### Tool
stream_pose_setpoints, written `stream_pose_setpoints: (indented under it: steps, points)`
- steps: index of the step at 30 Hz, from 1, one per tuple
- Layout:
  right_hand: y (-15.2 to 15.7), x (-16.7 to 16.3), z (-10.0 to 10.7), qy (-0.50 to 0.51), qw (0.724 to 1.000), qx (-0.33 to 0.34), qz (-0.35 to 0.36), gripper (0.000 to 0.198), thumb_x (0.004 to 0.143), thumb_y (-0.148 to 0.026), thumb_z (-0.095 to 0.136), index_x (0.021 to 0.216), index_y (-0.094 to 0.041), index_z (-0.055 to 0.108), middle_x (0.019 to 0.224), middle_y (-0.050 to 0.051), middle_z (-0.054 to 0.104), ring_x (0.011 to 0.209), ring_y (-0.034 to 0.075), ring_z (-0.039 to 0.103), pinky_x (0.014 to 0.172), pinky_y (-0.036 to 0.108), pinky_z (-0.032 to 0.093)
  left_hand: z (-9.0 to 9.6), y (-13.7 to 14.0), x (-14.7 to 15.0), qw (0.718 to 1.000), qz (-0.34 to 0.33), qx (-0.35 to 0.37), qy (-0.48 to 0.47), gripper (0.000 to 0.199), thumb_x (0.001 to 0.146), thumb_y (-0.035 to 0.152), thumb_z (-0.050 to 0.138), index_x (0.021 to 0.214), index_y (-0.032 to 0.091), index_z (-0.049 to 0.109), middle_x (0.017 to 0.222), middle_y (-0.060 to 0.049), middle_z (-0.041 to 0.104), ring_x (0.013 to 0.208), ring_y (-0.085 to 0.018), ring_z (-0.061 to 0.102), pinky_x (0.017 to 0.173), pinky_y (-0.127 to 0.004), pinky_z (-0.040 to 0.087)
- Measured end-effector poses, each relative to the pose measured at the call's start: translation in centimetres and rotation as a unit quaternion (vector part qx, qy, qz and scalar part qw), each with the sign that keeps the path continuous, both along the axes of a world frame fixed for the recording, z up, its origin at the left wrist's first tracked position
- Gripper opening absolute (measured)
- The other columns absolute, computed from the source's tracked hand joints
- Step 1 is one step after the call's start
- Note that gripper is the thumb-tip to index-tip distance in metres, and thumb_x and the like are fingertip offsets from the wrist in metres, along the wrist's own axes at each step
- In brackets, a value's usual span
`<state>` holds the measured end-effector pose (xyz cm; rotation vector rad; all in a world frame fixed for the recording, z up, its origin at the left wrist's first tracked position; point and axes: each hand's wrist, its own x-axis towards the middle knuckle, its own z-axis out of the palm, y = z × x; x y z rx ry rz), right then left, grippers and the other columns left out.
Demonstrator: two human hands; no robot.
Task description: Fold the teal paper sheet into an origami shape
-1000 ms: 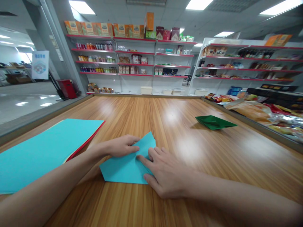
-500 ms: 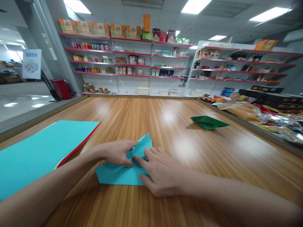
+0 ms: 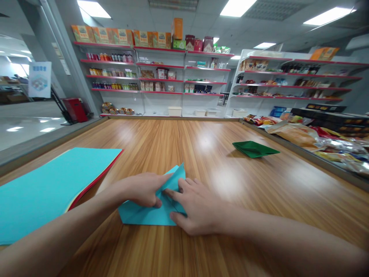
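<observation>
A partly folded sheet of light-blue paper point(image 3: 147, 216) lies on the wooden table point(image 3: 138, 138) in front of me, with one flap standing up in a point at its far side. My left hand point(image 3: 145, 188) grips that flap from the left, its thumb low on the paper and its other fingers partly hidden behind the flap. From the right, my right hand point(image 3: 196, 207) presses on the paper, index finger stretched to the middle of the fold and thumb near the front edge. The right hand's other fingers are curled.
A stack of coloured paper sheets point(image 3: 57, 181), blue on top and red beneath, lies at left. A folded dark-green paper piece point(image 3: 253, 149) sits at right. Packaged snacks point(image 3: 302, 138) lie beyond the table's right edge. Stocked shelves point(image 3: 161, 92) stand behind.
My left hand has moved slightly right and its fingers reach further behind the flap, which leans a little more to the right. My right hand has stayed almost in place.
</observation>
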<state>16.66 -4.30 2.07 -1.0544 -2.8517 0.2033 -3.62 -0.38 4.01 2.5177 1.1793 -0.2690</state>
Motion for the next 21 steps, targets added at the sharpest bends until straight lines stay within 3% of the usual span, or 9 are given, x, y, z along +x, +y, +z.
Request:
stream_pose_setpoints:
  steps: [7, 15, 21]
  points:
    - [0.5, 0.1, -0.3, 0.029, 0.999, -0.025, -0.008, 0.054, 0.081, -0.053, 0.051, 0.129, -0.026, 0.052, 0.104, 0.011, 0.052, 0.095, 0.027, 0.050, 0.084, 0.044, 0.038, 0.2, -0.2, -0.1, 1.000, -0.002, -0.004, -0.012, 0.080, 0.067, 0.032, 0.065, 0.139, 0.029, 0.030, 0.117, -0.009, 0.063, 0.101, -0.031, 0.060, 0.078, -0.037, 0.047]
    - [-0.9, -0.2, -0.6, 0.012, 0.998, 0.034, -0.050, 0.058, 0.086, -0.056, 0.042, 0.128, -0.018, 0.052, 0.107, 0.016, 0.055, 0.103, 0.031, 0.048, 0.087, 0.046, 0.038, -0.4, 0.2, -0.6, 1.000, 0.015, -0.011, -0.019, 0.078, 0.066, 0.036, 0.068, 0.137, 0.025, 0.035, 0.120, -0.010, 0.061, 0.105, -0.031, 0.059, 0.082, -0.036, 0.045]
    - [0.3, 0.1, -1.4, -0.003, 0.993, 0.063, -0.099, 0.059, 0.081, -0.065, 0.043, 0.104, -0.014, 0.061, 0.094, 0.015, 0.059, 0.090, 0.029, 0.053, 0.079, 0.041, 0.039, -0.8, 0.6, -0.9, 0.999, 0.010, -0.022, -0.045, 0.080, 0.065, 0.036, 0.069, 0.137, 0.028, 0.036, 0.124, -0.009, 0.059, 0.106, -0.031, 0.058, 0.085, -0.037, 0.044]
